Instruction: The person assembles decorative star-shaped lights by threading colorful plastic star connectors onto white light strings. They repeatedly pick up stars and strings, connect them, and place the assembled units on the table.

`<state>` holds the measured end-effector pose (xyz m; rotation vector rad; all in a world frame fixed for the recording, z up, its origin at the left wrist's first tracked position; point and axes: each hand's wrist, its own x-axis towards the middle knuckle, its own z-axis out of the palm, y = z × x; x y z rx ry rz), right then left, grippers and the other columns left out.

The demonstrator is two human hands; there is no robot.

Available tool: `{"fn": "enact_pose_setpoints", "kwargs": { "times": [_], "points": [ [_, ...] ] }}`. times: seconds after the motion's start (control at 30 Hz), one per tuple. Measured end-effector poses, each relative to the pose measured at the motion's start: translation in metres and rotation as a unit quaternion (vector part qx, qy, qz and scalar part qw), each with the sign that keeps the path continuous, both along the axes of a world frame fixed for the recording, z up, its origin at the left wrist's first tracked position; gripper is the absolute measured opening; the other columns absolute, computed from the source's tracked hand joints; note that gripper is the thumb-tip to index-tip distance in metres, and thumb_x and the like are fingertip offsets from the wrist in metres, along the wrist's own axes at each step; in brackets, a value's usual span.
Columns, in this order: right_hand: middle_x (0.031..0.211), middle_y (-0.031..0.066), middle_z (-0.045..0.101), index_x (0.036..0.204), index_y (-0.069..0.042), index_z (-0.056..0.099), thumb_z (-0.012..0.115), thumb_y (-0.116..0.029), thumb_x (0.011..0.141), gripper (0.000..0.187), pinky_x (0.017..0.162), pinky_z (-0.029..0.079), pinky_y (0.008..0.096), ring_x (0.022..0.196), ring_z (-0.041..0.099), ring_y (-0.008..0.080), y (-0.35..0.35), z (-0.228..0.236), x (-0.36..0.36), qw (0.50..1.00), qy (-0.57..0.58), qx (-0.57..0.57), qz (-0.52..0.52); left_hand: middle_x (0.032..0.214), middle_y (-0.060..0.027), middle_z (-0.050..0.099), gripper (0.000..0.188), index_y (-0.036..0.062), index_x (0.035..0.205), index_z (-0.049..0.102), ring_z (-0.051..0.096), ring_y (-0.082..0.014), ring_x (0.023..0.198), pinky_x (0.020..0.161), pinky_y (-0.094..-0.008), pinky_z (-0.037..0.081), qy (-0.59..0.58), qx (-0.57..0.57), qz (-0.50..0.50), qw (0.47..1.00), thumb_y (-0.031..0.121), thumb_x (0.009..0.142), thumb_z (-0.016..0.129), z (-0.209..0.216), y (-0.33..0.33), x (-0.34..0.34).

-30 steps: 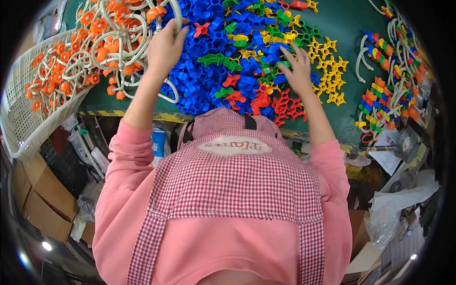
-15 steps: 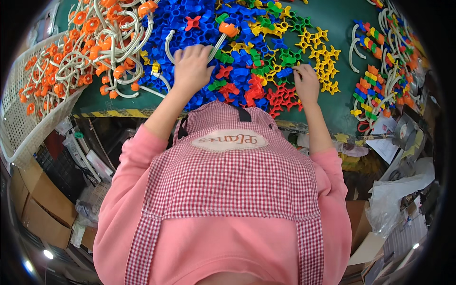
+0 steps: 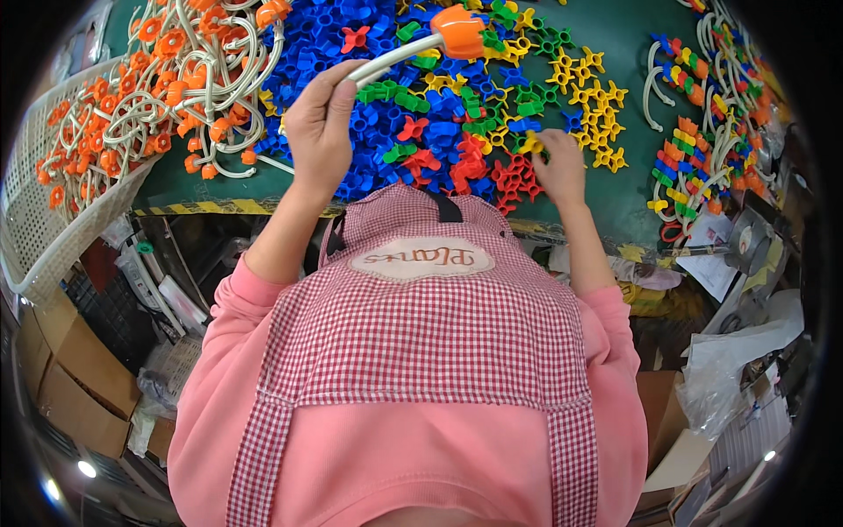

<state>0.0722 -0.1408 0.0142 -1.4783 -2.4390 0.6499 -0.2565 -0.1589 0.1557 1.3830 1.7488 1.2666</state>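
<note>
My left hand [image 3: 320,132] is closed round a white rope [image 3: 397,58], raised over the pile of blue plastic pieces [image 3: 307,53]. At the rope's far end sits an orange cup-shaped plastic piece [image 3: 458,33], pointing right. My right hand [image 3: 562,167] pinches a small yellow plastic piece [image 3: 530,143] between thumb and fingers. Around that hand lie red star-shaped pieces [image 3: 516,180], green pieces [image 3: 529,101] and yellow star-shaped pieces [image 3: 606,114] on the dark green table.
At the left, a white perforated basket [image 3: 35,237] leans by the table with a heap of orange-ended ropes [image 3: 132,114]. On the right lie ropes strung with colored pieces [image 3: 680,167]. Yellow-black tape [image 3: 206,211] marks the table's near edge. Cardboard boxes [image 3: 83,404] stand below.
My left hand has lifted the orange-ended rope off the pile and drawn it back to the left. My right hand has moved slightly down and now holds a yellow piece.
</note>
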Motion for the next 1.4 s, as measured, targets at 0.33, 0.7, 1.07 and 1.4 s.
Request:
{"fn": "enact_pose_setpoints", "kwargs": {
  "times": [0.33, 0.7, 1.07, 1.4],
  "points": [
    [0.098, 0.0056, 0.055, 0.093, -0.004, 0.060, 0.069, -0.007, 0.062, 0.032, 0.080, 0.046, 0.0364, 0.093, 0.052, 0.0280, -0.018, 0.007, -0.001, 0.997, -0.050, -0.038, -0.045, 0.072, 0.0058, 0.052, 0.021, 0.0008, 0.104, 0.065, 0.039, -0.0017, 0.063, 0.054, -0.0171, 0.031, -0.150, -0.090, -0.004, 0.984, 0.015, 0.091, 0.056, -0.006, -0.008, 0.021],
    [0.095, 0.0079, 0.055, 0.094, -0.005, 0.062, 0.065, -0.002, 0.063, 0.032, 0.080, 0.046, 0.0376, 0.090, 0.054, 0.0286, -0.036, 0.005, -0.027, 0.995, 0.003, -0.100, -0.015, 0.080, 0.0015, 0.059, 0.024, -0.0013, 0.105, 0.063, 0.046, -0.0032, 0.068, 0.060, -0.0175, 0.038, -0.198, -0.119, -0.044, 0.972, 0.017, 0.091, 0.057, -0.011, -0.006, 0.038],
    [0.101, 0.0065, 0.054, 0.081, -0.006, 0.065, 0.072, -0.014, 0.066, 0.019, 0.077, 0.047, 0.0372, 0.090, 0.053, 0.0281, -0.027, 0.010, -0.033, 0.995, -0.018, -0.005, -0.097, 0.066, 0.0068, 0.048, 0.020, -0.0008, 0.101, 0.065, 0.036, -0.0008, 0.058, 0.049, -0.0176, 0.027, -0.207, -0.097, 0.005, 0.973, 0.014, 0.090, 0.058, -0.008, -0.011, 0.033],
    [0.110, 0.0097, 0.058, 0.088, -0.003, 0.064, 0.073, -0.014, 0.066, 0.027, 0.079, 0.048, 0.0337, 0.093, 0.060, 0.0266, -0.007, 0.006, -0.022, 0.966, 0.161, -0.101, -0.175, 0.071, 0.0039, 0.056, 0.018, -0.0016, 0.094, 0.067, 0.043, -0.0017, 0.063, 0.054, -0.0172, 0.033, -0.282, -0.115, 0.016, 0.952, 0.014, 0.085, 0.064, -0.019, -0.001, 0.042]
  ]
}}
